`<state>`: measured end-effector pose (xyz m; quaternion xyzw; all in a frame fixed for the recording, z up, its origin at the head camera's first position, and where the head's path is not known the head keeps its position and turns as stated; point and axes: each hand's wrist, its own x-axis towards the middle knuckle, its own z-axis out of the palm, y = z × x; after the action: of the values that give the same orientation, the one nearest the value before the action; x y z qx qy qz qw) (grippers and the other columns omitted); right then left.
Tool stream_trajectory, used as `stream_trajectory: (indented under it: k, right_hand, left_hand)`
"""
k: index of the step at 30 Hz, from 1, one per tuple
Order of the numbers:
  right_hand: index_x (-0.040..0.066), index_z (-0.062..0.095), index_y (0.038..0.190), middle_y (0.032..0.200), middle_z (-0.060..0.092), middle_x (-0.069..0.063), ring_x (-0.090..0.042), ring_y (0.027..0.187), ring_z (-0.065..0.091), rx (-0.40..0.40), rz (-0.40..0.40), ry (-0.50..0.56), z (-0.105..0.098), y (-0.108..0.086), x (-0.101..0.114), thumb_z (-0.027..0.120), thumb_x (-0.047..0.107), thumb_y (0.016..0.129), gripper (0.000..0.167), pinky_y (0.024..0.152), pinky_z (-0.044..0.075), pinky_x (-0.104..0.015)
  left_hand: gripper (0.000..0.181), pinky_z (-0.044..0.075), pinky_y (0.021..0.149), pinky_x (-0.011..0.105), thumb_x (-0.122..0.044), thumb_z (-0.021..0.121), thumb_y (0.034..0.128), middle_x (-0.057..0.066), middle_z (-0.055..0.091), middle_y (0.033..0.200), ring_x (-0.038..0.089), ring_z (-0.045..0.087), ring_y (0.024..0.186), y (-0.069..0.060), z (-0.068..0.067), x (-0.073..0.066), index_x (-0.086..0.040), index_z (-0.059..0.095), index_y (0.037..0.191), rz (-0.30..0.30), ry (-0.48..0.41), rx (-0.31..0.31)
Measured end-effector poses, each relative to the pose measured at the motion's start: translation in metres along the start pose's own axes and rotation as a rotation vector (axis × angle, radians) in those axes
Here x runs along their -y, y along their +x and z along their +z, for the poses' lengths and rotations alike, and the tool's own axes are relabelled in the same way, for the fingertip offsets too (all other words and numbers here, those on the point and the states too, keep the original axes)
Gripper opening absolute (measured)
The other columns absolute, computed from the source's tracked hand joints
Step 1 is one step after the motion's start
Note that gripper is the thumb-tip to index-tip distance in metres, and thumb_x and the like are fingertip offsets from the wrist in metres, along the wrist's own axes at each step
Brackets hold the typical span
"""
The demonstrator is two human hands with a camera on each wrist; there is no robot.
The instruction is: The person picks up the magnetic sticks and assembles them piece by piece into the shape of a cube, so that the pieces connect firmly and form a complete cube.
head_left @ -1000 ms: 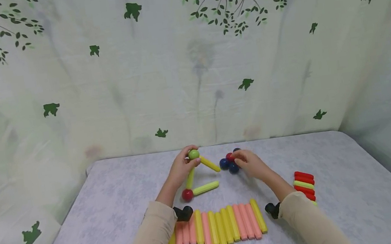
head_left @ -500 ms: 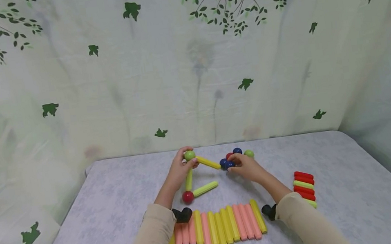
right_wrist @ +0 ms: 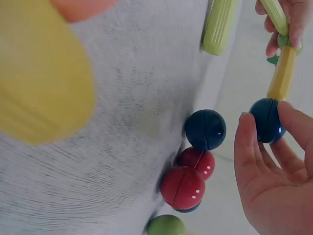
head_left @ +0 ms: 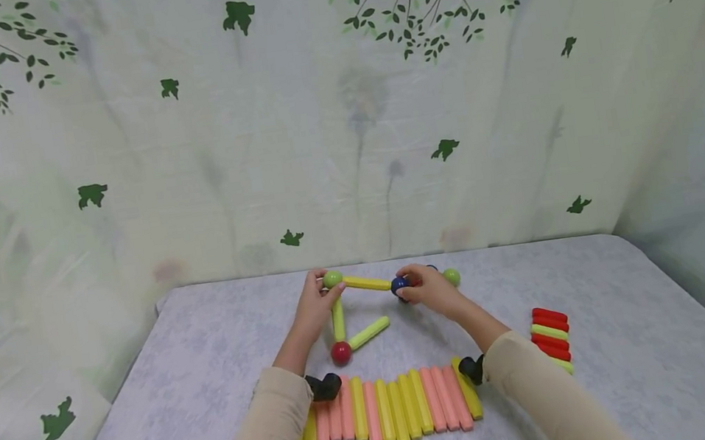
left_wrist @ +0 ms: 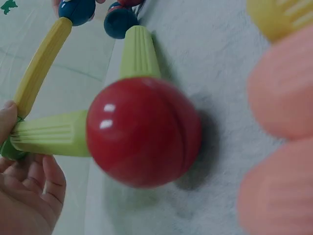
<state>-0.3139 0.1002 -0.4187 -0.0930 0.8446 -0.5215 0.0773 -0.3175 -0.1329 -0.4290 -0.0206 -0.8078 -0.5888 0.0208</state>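
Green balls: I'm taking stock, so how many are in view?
2: one green ball pinched by the left hand, another green ball on the table, right of the right hand in the head view. More may be hidden.

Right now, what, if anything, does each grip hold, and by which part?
The left grip pinches a green ball by its sides; the right grip pinches a blue ball by opposite sides, at the end of the yellow stick.

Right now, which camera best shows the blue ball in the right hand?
The right wrist view: the blue ball shows close and nearly whole in the right hand. The head view shows it small and partly covered; the left wrist view cuts it at the frame's edge.
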Motion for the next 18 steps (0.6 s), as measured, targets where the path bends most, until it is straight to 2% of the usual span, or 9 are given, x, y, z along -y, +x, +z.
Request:
stream_trajectory:
  k: [2, 5, 9, 12, 15, 18]
  right_hand:
    - [0.003, 0.051, 0.122, 0.111, 0.055, -0.013, -0.021, 0.09, 0.055, -0.012, -0.006, -0.078, 0.001, 0.005, 0.003, 0.063, 0.014, 0.085, 0.04, 0.073, 0.049, -0.033]
    - [0.006, 0.053, 0.121, 0.112, 0.056, -0.01, -0.022, 0.095, 0.054, -0.03, -0.014, -0.2, 0.004, 0.013, 0.005, 0.064, 0.019, 0.084, 0.041, 0.073, 0.048, -0.032]
    - [0.007, 0.053, 0.121, 0.113, 0.056, -0.009, -0.023, 0.101, 0.054, -0.006, -0.014, -0.285, 0.006, 0.022, 0.005, 0.064, 0.021, 0.084, 0.041, 0.077, 0.047, -0.033]
    - [0.007, 0.052, 0.122, 0.114, 0.056, -0.009, -0.024, 0.103, 0.053, 0.021, -0.017, -0.34, 0.007, 0.025, 0.004, 0.063, 0.02, 0.085, 0.041, 0.079, 0.046, -0.035]
    - [0.008, 0.053, 0.122, 0.114, 0.056, -0.009, -0.024, 0.102, 0.053, 0.037, -0.017, -0.429, 0.009, 0.027, 0.002, 0.063, 0.02, 0.085, 0.04, 0.08, 0.045, -0.036]
    - [0.009, 0.054, 0.12, 0.112, 0.056, -0.008, -0.022, 0.1, 0.053, 0.047, -0.008, -0.521, 0.011, 0.029, -0.001, 0.063, 0.022, 0.085, 0.038, 0.081, 0.044, -0.037]
  left_hand:
    - [0.048, 0.045, 0.079, 0.035, -0.025, 0.061, 0.0861, 0.018, 0.053, 0.119, 0.026, 0.054, 0.098, 0.0, -0.004, 0.0, -0.006, 0.039, 0.124, -0.037, 0.061, -0.013]
    - [0.053, 0.047, 0.076, 0.035, -0.025, 0.064, 0.0847, 0.018, 0.05, 0.119, 0.026, 0.053, 0.099, 0.0, -0.01, 0.002, -0.008, 0.04, 0.129, -0.095, 0.126, 0.005]
    - [0.064, 0.047, 0.069, 0.03, -0.017, 0.065, 0.0837, 0.018, 0.043, 0.125, 0.023, 0.053, 0.086, 0.0, -0.013, 0.007, -0.011, 0.03, 0.138, -0.169, 0.154, 0.104]
    - [0.072, 0.045, 0.063, 0.028, -0.015, 0.065, 0.0828, 0.018, 0.038, 0.13, 0.02, 0.051, 0.074, 0.0, -0.015, 0.012, -0.009, 0.022, 0.141, -0.215, 0.17, 0.181]
    - [0.071, 0.042, 0.063, 0.029, -0.016, 0.065, 0.0829, 0.02, 0.038, 0.13, 0.02, 0.049, 0.07, -0.001, -0.015, 0.015, -0.002, 0.023, 0.139, -0.226, 0.202, 0.22]
    - [0.06, 0.04, 0.067, 0.03, -0.017, 0.064, 0.0838, 0.018, 0.044, 0.12, 0.021, 0.048, 0.077, -0.002, -0.012, 0.016, 0.0, 0.033, 0.131, -0.183, 0.277, 0.23]
